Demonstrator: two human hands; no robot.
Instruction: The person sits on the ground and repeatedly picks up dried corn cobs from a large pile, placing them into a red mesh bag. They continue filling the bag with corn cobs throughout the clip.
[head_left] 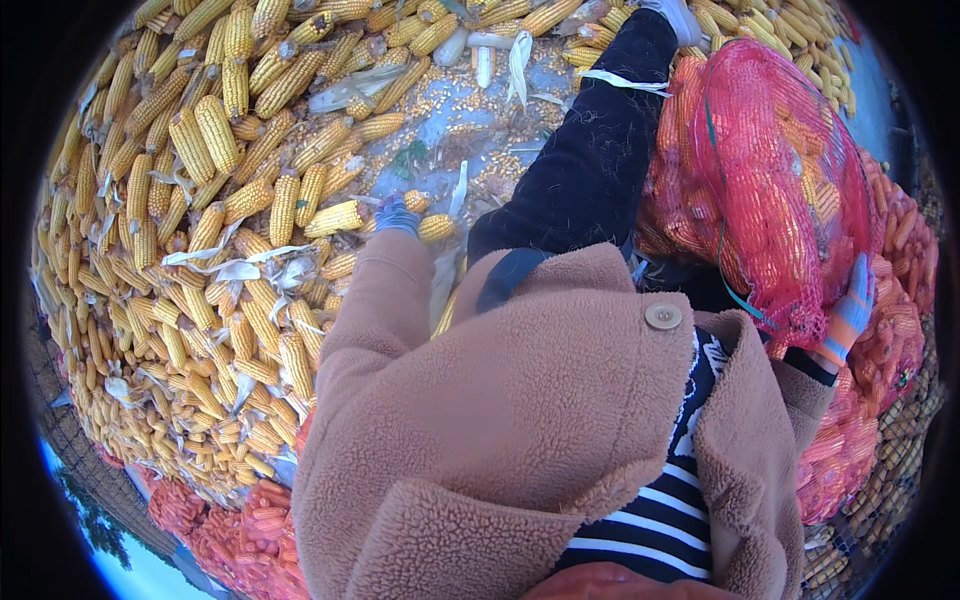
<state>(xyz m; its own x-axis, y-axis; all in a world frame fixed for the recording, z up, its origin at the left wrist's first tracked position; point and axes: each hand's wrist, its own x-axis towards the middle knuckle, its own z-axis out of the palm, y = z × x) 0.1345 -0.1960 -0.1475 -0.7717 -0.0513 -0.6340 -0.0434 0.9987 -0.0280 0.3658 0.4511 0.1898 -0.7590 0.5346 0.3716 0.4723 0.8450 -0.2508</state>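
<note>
Reaching down to the heap, my left hand (396, 216), in a grey-blue glove, is closed around a yellow corn cob (417, 201). The cob's end shows beside the fingers, and my sleeve hides part of the hand. Another corn cob (436, 228) lies right against that hand. On the right, a red mesh bag (745, 170) partly filled with cobs leans by my leg. My right hand (849, 312), in a grey and orange striped glove, rests against the bag's near side with fingers stretched out.
A large heap of husked corn cobs (190, 240) spreads over the left side. Loose kernels and husk bits lie on a grey-blue ground sheet (440, 125). Filled red mesh bags stand at the right (880, 330) and lower left (245, 535). My dark trouser leg (590, 150) stretches between heap and bag.
</note>
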